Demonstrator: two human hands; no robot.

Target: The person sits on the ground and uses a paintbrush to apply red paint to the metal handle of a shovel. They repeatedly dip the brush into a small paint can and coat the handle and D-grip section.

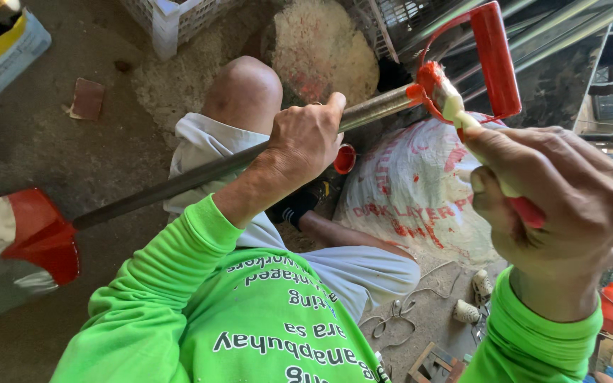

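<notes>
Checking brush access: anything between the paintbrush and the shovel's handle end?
Nothing visible. The paintbrush in the right hand already touches the metal shaft by the red D-handle; the left hand grips lower down.

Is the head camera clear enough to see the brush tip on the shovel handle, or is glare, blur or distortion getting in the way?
Head view: brush tip and red D-grip are sharp and evenly lit in shade; the right hand, close to the lens, looks oversized from wide-angle stretch; the left hand on the metal shaft is crisp; blown-out daylight sits at the right edge only.
</notes>
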